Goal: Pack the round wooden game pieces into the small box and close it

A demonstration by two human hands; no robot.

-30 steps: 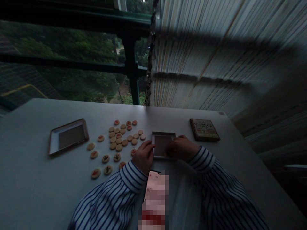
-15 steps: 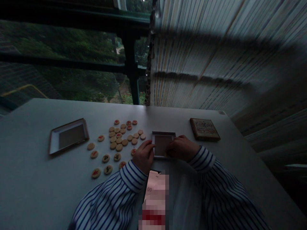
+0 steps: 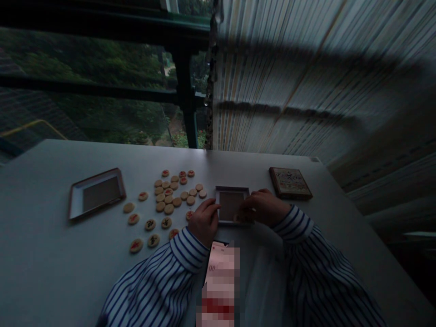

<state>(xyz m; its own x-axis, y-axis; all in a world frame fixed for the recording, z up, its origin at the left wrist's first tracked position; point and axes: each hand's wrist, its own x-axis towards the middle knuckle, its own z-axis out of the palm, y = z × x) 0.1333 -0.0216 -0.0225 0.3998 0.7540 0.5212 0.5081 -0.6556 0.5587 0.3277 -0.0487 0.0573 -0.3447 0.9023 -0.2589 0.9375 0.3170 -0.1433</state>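
Observation:
My left hand (image 3: 204,221) is closed on the left wall of a small shallow box (image 3: 232,187), thumb and fingers at its edge. Over the box's right side is my right hand (image 3: 264,207), its fingers bent and slightly apart; the light is dim there. A round wooden piece (image 3: 236,218), partly shadowed, shows inside the box just below those fingertips. Left of the box lie several round xiangqi pieces (image 3: 168,209), some face down and bare, others with red or black characters. One red-marked piece (image 3: 190,215) lies close to my left hand.
A larger shallow tray (image 3: 97,212) lies at the far left of the white table (image 3: 51,263). Toward the right is a closed, decorated box (image 3: 291,183). A phone (image 3: 221,261) rests between my forearms. Behind the table are a window and a striped curtain (image 3: 259,77).
My right hand has shifted slightly right, away from the round piece, which now shows in the box. My left hand stays on the box's edge.

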